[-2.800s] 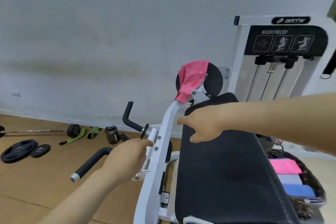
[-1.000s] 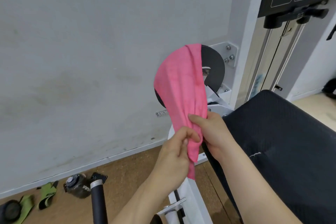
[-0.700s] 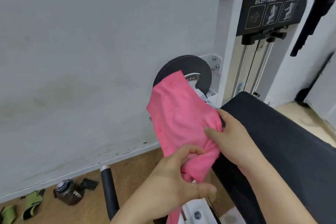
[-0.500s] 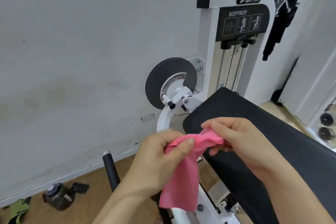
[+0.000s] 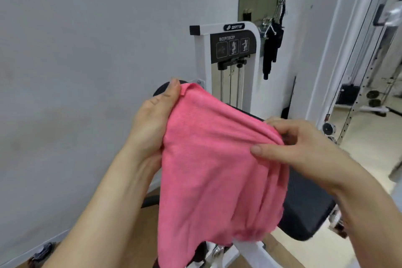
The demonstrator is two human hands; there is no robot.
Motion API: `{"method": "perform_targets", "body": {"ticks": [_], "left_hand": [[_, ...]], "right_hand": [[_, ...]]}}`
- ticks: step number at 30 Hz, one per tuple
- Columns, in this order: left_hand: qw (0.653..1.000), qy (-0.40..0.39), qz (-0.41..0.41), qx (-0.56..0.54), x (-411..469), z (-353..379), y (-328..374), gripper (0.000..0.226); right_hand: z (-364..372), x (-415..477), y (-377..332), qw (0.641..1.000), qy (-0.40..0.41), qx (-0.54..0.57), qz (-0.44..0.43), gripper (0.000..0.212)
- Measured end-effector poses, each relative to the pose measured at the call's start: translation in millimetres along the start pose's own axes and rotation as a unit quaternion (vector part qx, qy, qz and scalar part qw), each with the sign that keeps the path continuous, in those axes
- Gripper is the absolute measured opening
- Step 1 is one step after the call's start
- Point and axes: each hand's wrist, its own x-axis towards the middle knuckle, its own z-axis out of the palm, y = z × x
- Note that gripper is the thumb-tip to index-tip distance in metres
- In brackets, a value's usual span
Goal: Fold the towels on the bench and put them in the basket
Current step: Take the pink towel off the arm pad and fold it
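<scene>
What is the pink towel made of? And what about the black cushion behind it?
The pink towel looks like soft, matte cloth, maybe microfibre: it droops and bunches into wrinkles where the left hand and right hand pinch it. The black cushion looks like padded vinyl or fake leather, dull black with a rounded edge, though I can't be sure.

pink towel (image 5: 217,163) — left hand (image 5: 152,119), right hand (image 5: 304,148) pinching

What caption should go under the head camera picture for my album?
The left hand and right hand hold a pink towel open over the black bench.
</scene>
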Motion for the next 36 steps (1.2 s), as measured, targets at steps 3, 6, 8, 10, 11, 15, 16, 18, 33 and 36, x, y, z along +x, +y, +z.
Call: {"method": "perform_targets", "body": {"ticks": [3,6,8,10,11,15,16,18,33,36], "left_hand": [[1.000,0.007,0.002,0.006,5.5,8.0,7.3,0.046],[0.996,-0.066,-0.013,0.049,19.6,2.9,0.1,0.040],[0.974,-0.178,-0.053,0.130,28.4,-5.3,-9.5,0.055],[0.929,-0.243,-0.102,0.261,33.9,-8.7,-27.3,0.043],[0.912,-0.233,-0.109,0.319,35.4,-5.7,-38.2,0.031],[0.921,-0.061,-0.064,0.380,54.6,4.4,-86.6,0.024],[0.914,-0.016,-0.039,0.404,61.0,6.6,-96.0,0.026],[0.877,0.060,0.004,0.476,75.9,5.6,-109.0,0.029],[0.908,0.271,-0.056,0.316,293.0,-29.4,-213.8,0.013],[0.918,0.239,-0.083,0.306,339.9,-26.4,-256.1,0.013]], "right_hand": [[-20.6,-14.1,6.9,0.977,-0.062,0.202,0.028,0.054],[-37.6,-19.0,12.1,0.973,-0.048,0.219,0.058,0.026],[-49.4,-18.1,25.7,0.985,-0.032,0.153,0.070,0.027],[-59.2,-17.6,40.0,0.991,-0.036,0.106,0.074,0.033],[-64.9,-17.5,49.2,0.992,-0.046,0.092,0.077,0.033],[-86.2,-17.8,89.6,0.974,-0.179,0.050,0.127,0.018],[-90.6,-16.4,99.4,0.966,-0.217,0.033,0.138,0.017],[-95.8,-11.3,115.6,0.952,-0.266,0.010,0.151,0.019],[-120.9,131.0,212.1,0.923,-0.243,-0.135,0.265,0.032],[-118.7,162.7,241.9,0.924,-0.089,-0.194,0.316,0.036]]}}
